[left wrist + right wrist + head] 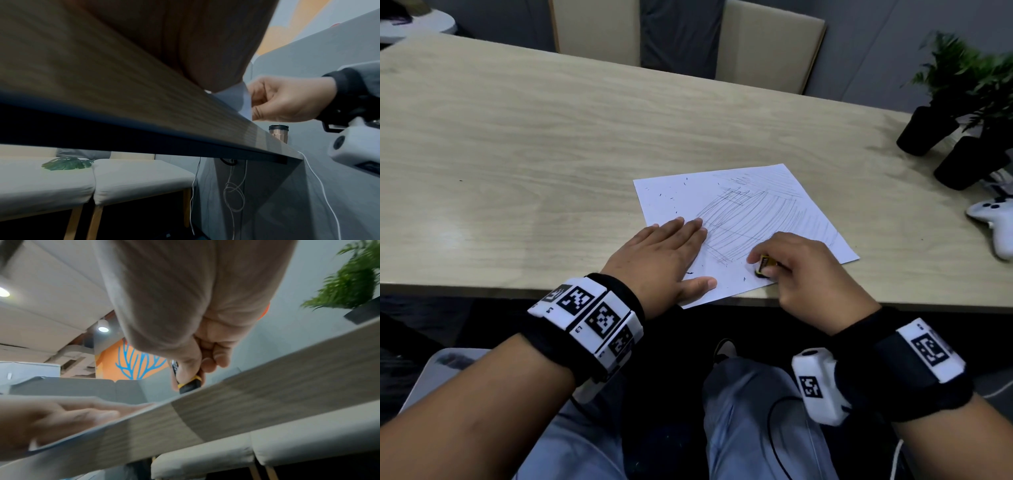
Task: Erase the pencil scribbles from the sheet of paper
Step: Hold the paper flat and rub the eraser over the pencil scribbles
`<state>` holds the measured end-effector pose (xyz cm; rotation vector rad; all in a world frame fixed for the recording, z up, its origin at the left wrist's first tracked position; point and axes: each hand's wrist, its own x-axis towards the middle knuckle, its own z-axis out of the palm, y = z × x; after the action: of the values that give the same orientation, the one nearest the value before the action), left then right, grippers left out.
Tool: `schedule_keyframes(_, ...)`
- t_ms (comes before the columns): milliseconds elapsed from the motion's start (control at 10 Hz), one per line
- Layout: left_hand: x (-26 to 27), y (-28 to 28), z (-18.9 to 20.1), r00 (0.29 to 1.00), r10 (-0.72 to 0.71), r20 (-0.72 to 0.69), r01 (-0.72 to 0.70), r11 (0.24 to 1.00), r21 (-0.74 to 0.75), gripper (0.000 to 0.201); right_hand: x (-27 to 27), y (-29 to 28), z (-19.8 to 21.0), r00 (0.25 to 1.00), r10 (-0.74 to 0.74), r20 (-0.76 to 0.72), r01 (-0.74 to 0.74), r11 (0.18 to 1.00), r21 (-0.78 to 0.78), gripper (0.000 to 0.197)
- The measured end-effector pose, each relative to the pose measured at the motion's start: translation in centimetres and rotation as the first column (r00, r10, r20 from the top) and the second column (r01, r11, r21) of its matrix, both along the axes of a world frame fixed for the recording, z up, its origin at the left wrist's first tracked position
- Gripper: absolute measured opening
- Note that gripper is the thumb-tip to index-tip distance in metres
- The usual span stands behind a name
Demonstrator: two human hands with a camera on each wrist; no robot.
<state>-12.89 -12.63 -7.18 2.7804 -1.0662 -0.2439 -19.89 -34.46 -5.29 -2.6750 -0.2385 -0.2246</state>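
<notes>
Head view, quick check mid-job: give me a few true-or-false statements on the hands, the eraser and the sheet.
1. The left hand lies flat on the sheet of paper. True.
2. The right hand is empty. False: it pinches the eraser.
3. The pencil scribbles are all gone. False: they cover much of the sheet.
4. The eraser touches the sheet near its near edge. True.
5. The game controller lies on the sheet. False: it lies apart, at the right.

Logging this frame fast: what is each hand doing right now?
Left hand: open, fingers flat, pressing the sheet of paper down.
Right hand: closed, pinching the eraser against the paper.
</notes>
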Motion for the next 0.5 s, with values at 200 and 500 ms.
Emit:
schedule_keyframes(200, 0.0, 0.0, -0.1, 1.000, -0.002, 0.010, 0.002, 1.000, -0.004, 0.078, 0.3, -1.8, 1.1, 0.992, -0.124, -0.004, 0.123, 0.989, 0.085, 0.033)
schedule_keyframes(500, 0.0, 0.0, 0.0, 1.000, 0.004, 0.006, -0.004, 1.000, -0.001, 0.079, 0.7, -0.7, 1.1, 0.996, 0.003, -0.092, -0.007, 0.999, -0.043, 0.037)
